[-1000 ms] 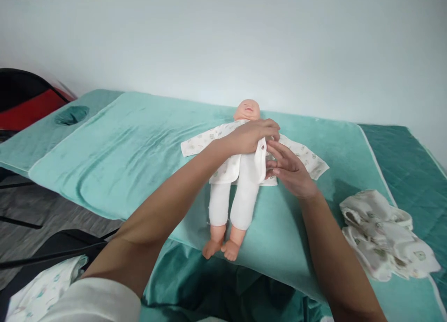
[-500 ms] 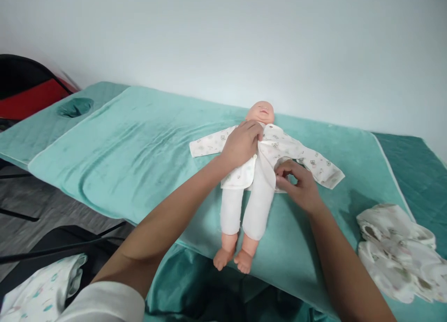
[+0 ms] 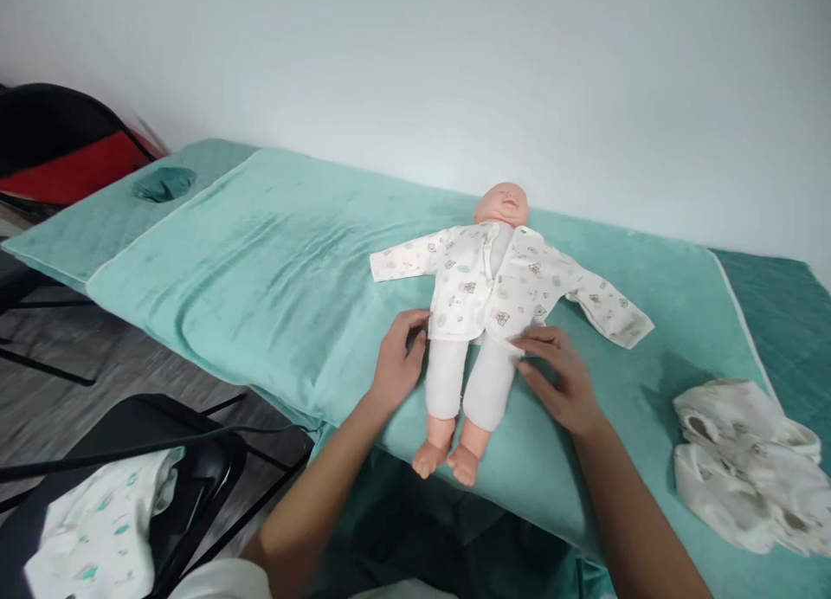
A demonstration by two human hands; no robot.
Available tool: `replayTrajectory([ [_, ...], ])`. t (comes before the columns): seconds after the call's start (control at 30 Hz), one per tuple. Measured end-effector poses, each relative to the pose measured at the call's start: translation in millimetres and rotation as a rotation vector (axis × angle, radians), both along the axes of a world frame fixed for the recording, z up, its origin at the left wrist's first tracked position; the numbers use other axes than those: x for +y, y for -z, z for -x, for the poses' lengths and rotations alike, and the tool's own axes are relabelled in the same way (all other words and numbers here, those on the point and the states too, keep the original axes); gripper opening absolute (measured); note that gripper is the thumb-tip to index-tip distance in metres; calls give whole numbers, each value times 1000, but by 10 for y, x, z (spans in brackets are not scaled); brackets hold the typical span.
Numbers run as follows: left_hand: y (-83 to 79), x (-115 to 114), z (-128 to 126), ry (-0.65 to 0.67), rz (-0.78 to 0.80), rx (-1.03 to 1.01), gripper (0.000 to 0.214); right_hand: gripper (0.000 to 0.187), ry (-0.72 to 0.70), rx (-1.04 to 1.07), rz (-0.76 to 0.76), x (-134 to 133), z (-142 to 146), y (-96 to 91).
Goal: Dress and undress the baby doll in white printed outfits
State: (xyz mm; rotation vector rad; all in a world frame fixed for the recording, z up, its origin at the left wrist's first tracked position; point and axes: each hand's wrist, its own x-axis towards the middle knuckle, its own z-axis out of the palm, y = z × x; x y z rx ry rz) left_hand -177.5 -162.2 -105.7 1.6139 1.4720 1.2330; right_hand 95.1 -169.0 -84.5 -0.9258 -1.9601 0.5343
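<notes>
A doll (image 3: 486, 387) in an unfastened printed jacket (image 3: 458, 292) lies across a green-covered table (image 3: 286, 261), head near the wall (image 3: 415, 80), feet at the near edge. The hands are apart: the left (image 3: 399, 361), loosely curled, touches the jacket's side; the right (image 3: 563, 378) meets its hem, pinching or not, I cannot tell. Open cover stretches left; bundled clothes (image 3: 750, 469) sit right.

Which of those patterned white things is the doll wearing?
The long-sleeved jacket on the doll; the crumpled clothes lie beside it, the printed cloth on a black chair.
</notes>
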Motion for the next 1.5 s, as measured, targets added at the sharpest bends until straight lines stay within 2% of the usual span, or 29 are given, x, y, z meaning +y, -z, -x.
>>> replayTrajectory([
  [0.1, 58, -217, 65, 34, -19, 76, 34, 28, 126, 128, 27, -13, -104, 62],
  [0.17, 69, -253, 62, 53, -22, 133, 36, 32, 254, 103, 56, -23, -139, 118],
  [0.3, 50, -119, 1, 15, 9, 234, 34, 53, 486, -97, 116, -60, -83, 207],
  [0.4, 16, 35, -41, -4, 23, 364, 23, 50, 631, -208, 150, -72, -3, 221],
  [0.5, 10, 98, -39, 5, -8, 417, 8, 32, 652, -231, 184, -98, 36, 199],
  [0.57, 29, 78, -16, -51, -7, 340, 10, 24, 642, -213, 186, -143, 42, 187],
  [0.67, 68, 22, 21, -139, 16, 199, 8, 20, 698, -184, 216, -240, 44, 190],
  [0.73, 84, 2, 33, -147, 9, 166, 3, 21, 760, -136, 264, -299, 42, 202],
  [0.8, 89, 3, 37, -129, -24, 120, 11, 22, 744, -18, 259, -342, 30, 214],
  [0.9, 87, 41, 45, -99, -82, -18, 30, 27, 590, 274, 152, -362, 9, 222],
  [0.97, 87, 97, 47, -106, -81, -95, 32, 26, 571, 413, 98, -325, 28, 196],
  [1.03, 84, 182, 38, -131, -47, -97, 24, 23, 637, 432, 76, -215, 98, 115],
  [1.1, 74, 288, 16, -145, -25, -33, 18, 23, 661, 345, 63, -7, 218, -34],
  [1.23, 38, 487, -33, -129, -18, 30, 16, 23, 572, 89, 36, 665, 529, -450],
  [1.33, 15, 589, -42, -109, 3, -7, 16, 33, 644, -153, 137, 1188, 718, -686],
  [1.43, 4, 684, -33, -92, 22, -41, 15, 39, 668, -240, 286, 1511, 813, -737],
  [1.5, 5, 766, -29, -88, 29, -61, 14, 38, 627, -184, 313, 1600, 815, -683],
])
